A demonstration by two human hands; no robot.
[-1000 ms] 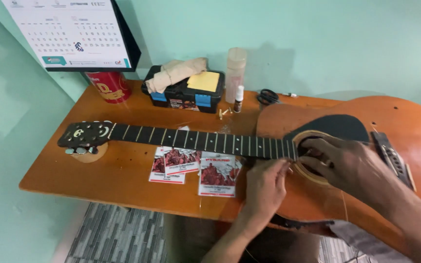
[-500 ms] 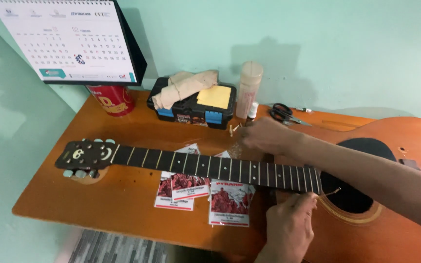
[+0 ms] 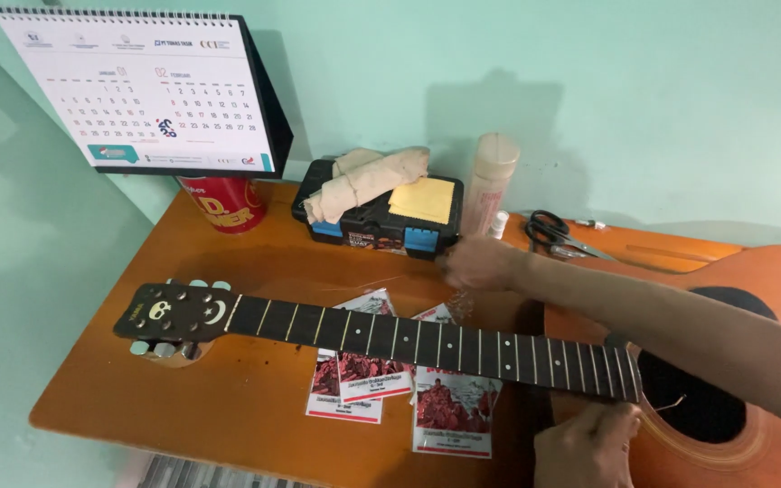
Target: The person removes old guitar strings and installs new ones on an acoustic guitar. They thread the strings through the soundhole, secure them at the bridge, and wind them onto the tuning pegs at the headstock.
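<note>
An acoustic guitar lies flat across the orange table, with its dark neck (image 3: 427,345) running left to a headstock (image 3: 178,316) and its soundhole (image 3: 691,398) at the right. My right hand (image 3: 479,262) reaches over the neck to the front of a black tool case (image 3: 374,224). Its fingers pinch what looks like a thin wire string that trails left over the table. My left hand (image 3: 588,447) curls around the lower edge of the neck by the soundhole. A loose wire end (image 3: 675,403) sticks up in the soundhole.
Red and white string packets (image 3: 449,411) lie under the neck. On the case sit a rolled cloth (image 3: 363,181) and a yellow pad (image 3: 421,199). A tall clear bottle (image 3: 488,185), black scissors (image 3: 553,233), a red cup (image 3: 228,206) and a desk calendar (image 3: 151,90) stand by the green wall.
My right hand left the soundhole and reached forward to the tool case. My left hand slid right along the neck to the soundhole. The view moved closer to the table.
</note>
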